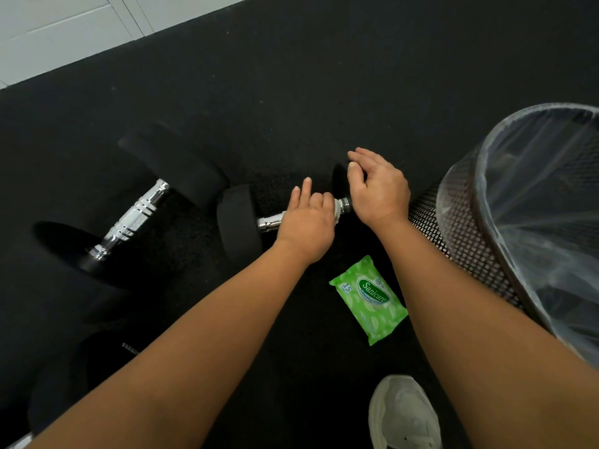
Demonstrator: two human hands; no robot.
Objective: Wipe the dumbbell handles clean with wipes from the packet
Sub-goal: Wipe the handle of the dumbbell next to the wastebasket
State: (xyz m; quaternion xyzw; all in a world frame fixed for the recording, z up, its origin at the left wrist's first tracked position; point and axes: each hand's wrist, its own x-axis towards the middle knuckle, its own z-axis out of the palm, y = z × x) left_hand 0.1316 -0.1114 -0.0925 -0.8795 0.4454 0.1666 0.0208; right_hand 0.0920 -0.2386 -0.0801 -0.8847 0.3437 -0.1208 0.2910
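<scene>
Lying beneath the hands [306,222] [379,192] is the handle [270,222].

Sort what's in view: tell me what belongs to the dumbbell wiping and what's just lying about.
Job: small dumbbell; wipe held on its handle by the left hand; right hand on its end weight; large dumbbell; green wipe packet.
Lying about: lined mesh bin; white shoe.
</scene>
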